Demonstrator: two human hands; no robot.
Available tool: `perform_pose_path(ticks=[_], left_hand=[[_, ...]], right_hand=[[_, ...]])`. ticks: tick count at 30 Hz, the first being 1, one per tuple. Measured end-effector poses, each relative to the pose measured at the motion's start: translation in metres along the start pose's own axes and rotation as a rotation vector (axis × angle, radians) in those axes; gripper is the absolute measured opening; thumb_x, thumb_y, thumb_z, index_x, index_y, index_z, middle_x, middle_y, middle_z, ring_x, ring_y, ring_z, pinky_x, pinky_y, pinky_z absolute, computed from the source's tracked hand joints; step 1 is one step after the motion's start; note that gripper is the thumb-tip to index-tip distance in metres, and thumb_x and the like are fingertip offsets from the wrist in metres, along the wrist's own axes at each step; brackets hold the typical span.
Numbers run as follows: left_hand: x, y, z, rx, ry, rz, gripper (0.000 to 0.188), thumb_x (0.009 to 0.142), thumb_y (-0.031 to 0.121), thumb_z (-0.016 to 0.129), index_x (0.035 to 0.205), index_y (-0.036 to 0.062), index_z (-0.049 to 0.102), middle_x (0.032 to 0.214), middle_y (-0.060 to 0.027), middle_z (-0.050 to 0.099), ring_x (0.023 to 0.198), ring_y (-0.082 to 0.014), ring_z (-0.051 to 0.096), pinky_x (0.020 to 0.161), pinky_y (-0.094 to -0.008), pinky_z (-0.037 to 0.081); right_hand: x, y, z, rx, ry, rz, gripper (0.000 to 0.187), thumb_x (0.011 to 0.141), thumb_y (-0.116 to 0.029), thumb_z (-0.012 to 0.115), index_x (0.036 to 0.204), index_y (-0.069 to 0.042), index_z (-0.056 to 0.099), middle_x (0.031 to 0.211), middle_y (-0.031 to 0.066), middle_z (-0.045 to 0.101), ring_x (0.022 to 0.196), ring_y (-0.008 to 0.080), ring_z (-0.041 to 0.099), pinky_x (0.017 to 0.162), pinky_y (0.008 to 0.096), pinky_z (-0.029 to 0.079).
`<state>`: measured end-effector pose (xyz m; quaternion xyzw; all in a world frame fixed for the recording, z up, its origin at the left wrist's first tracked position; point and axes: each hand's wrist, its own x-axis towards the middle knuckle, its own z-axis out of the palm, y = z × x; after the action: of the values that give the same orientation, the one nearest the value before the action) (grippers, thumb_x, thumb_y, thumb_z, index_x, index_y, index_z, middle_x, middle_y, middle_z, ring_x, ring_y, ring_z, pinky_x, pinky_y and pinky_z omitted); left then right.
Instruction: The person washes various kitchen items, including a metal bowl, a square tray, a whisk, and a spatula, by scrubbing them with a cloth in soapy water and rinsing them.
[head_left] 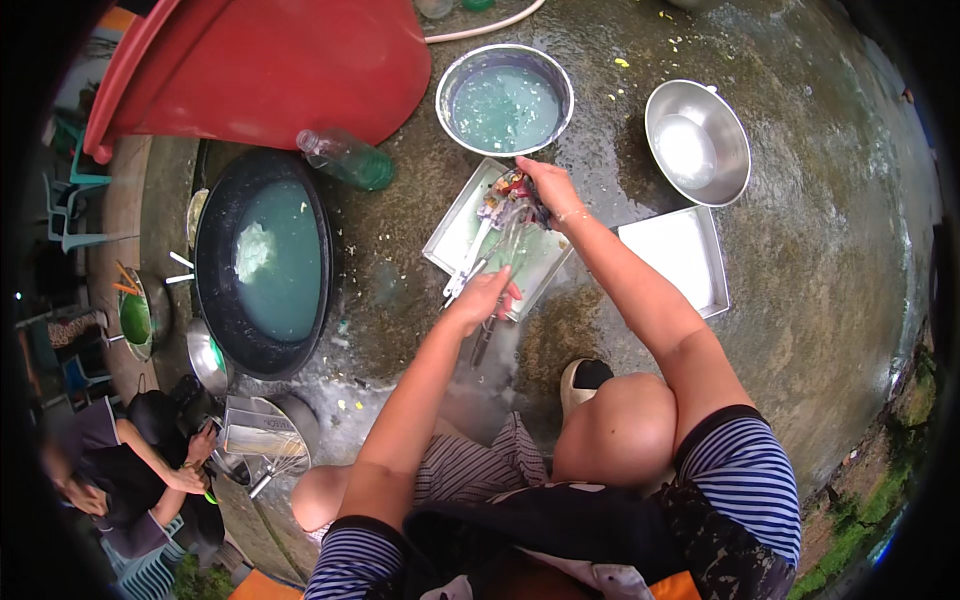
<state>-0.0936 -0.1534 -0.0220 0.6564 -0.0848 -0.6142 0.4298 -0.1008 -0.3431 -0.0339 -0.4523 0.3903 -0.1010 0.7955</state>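
Over a shallow rectangular metal tray (438,240), my left hand (486,298) is closed round a wire whisk (515,237), its metal handle sticking out below my fingers. My right hand (548,190) is closed on a bunched multicoloured cloth (516,188) at the upper end of the whisk's wires. Beside the whisk, several slim utensils with white parts (466,262) lie across the tray; their exact kind is hard to make out. Just beyond my right hand stands a round metal basin (446,118) of cloudy bluish water.
A large black tub (212,290) of cloudy water holds a pale cloth-like lump (255,251). Nearby are a green-tinted bottle (350,160), a big red tub (290,80), a steel bowl (725,150) and a white-looking tray (675,258). Another person (130,475) sits at lower left by metalware.
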Motion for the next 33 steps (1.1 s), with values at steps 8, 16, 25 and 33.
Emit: perform_pose_path(ticks=[8, 16, 25, 33], left_hand=[[0.007, 0.014, -0.008, -0.48, 0.218, -0.124, 0.047, 0.089, 0.043, 0.028, 0.06, 0.0082, 0.04, 0.044, 0.0005, 0.031, 0.033, -0.0098, 0.026, 0.036, -0.0251, 0.026], [-0.006, 0.017, 0.017, -0.424, 0.103, -0.097, 0.051, 0.086, 0.05, 0.031, 0.055, 0.0091, 0.037, 0.041, 0.0015, 0.025, 0.029, -0.0083, 0.023, 0.03, -0.0242, 0.023], [-0.001, 0.012, -0.011, -0.505, 0.024, -0.003, 0.059, 0.083, 0.058, 0.03, 0.054, 0.0077, 0.039, 0.039, 0.0008, 0.025, 0.029, -0.0098, 0.023, 0.032, -0.0256, 0.024], [0.006, 0.014, -0.014, -0.736, -0.208, -0.072, 0.054, 0.085, 0.055, 0.025, 0.062, 0.0101, 0.044, 0.044, 0.0002, 0.035, 0.032, -0.0089, 0.029, 0.034, -0.0253, 0.027]], right_hand=[[-0.055, 0.044, 0.03, -0.105, -0.053, -0.408, 0.035, 0.081, -0.019, 0.053, 0.114, -0.006, 0.047, 0.099, 0.0125, 0.055, 0.092, 0.0211, 0.054, 0.082, 0.027, 0.041], [-0.024, 0.011, 0.037, -0.387, 0.224, -0.376, 0.041, 0.073, -0.02, 0.061, 0.107, -0.003, 0.047, 0.086, 0.0115, 0.055, 0.071, 0.0176, 0.051, 0.064, 0.0287, 0.042], [-0.01, 0.003, -0.008, 0.439, -0.038, 0.007, 0.028, 0.086, -0.031, 0.043, 0.088, -0.004, 0.049, 0.067, 0.0095, 0.056, 0.045, 0.0166, 0.053, 0.039, 0.0289, 0.044], [-0.07, 0.036, 0.044, 0.435, -0.09, -0.032, 0.04, 0.082, -0.004, 0.046, 0.121, -0.007, 0.035, 0.102, 0.0108, 0.049, 0.07, 0.014, 0.055, 0.06, 0.0232, 0.046]])
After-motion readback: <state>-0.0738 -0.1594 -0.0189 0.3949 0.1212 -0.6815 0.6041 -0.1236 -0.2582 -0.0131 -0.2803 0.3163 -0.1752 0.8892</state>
